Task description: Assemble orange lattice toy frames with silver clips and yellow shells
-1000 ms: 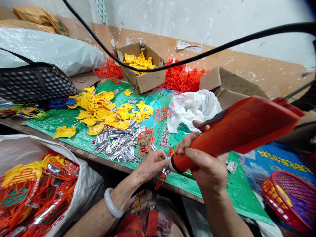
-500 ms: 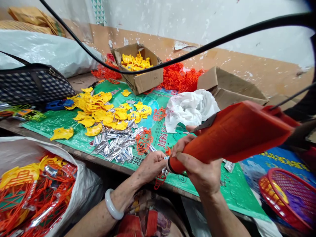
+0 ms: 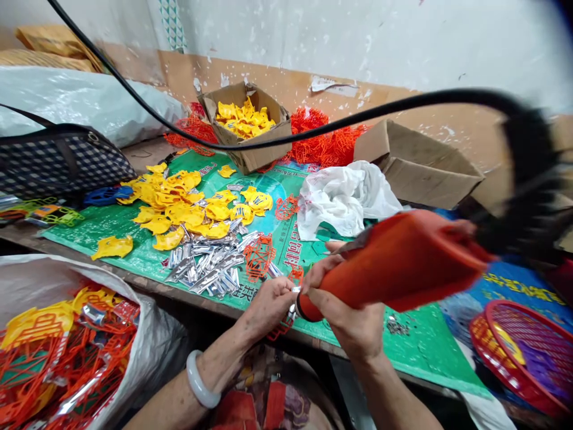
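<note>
The right hand point(image 3: 351, 319) wraps its grip around the red tool point(image 3: 398, 263), forearm slanting up from below; the left hand point(image 3: 271, 306) pinches a small, mostly hidden piece point(image 3: 296, 289) at the tool's tip, above the green-covered table point(image 3: 425, 352).

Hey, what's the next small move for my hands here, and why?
I'd probably hold the left hand steady while the right hand squares the red handheld tool to the silver piece. The tool slants, its tip sits by the left fingers, and they appear to pinch that piece near an orange-red plastic frame; exact contact is hidden.
</note>
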The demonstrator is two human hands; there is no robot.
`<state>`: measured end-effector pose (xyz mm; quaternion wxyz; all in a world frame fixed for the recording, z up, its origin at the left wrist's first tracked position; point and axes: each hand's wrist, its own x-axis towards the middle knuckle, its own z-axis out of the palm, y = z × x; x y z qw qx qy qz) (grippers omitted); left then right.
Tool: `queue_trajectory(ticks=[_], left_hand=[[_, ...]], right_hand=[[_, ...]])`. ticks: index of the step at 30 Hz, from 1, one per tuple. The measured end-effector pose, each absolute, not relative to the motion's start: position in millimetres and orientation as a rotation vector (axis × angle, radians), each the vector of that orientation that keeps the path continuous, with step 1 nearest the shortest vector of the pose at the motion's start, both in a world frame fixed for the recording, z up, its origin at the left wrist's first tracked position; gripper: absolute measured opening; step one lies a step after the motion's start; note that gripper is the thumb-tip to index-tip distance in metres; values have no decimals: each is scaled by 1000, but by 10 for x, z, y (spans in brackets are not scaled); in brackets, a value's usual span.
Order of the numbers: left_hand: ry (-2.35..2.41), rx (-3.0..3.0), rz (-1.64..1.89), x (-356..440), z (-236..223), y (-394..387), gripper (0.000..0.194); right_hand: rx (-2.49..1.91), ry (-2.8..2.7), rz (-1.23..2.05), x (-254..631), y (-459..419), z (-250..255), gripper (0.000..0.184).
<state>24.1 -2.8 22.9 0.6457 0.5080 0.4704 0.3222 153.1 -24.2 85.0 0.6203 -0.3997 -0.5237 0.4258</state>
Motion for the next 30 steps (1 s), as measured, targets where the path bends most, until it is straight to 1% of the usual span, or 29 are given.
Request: queue_trajectory(ticks=[4, 6, 12, 18, 23, 25, 27, 30], left_hand=[[1062, 1154, 734, 162, 276, -26, 24], [1066, 1162, 738, 131, 295, -27, 23], [1086, 1157, 772, 69, 259, -62, 25], [1056, 1098, 822, 59, 270, -93, 25], [984, 1032, 864, 55, 312, -172, 26], [931, 924, 854, 50, 318, -223, 28], [873, 767, 842, 56, 310, -271, 31], [840, 597, 837, 85, 266, -319, 29]], right_hand=[[-742, -1106, 1035, 1590, -263, 928, 47], [-689, -1056, 1062, 1630, -243, 1011, 51], [-667, -982, 987, 1721, -130, 1143, 42], [-794, -943, 889, 1763, -52, 1092, 35], [-949, -922, 801, 1834, 32, 1039, 23], [-1020, -927, 770, 1898, 82, 996, 23], [-1087, -922, 716, 1980, 140, 941, 28], [-1192, -960, 557, 2110, 205, 861, 34]])
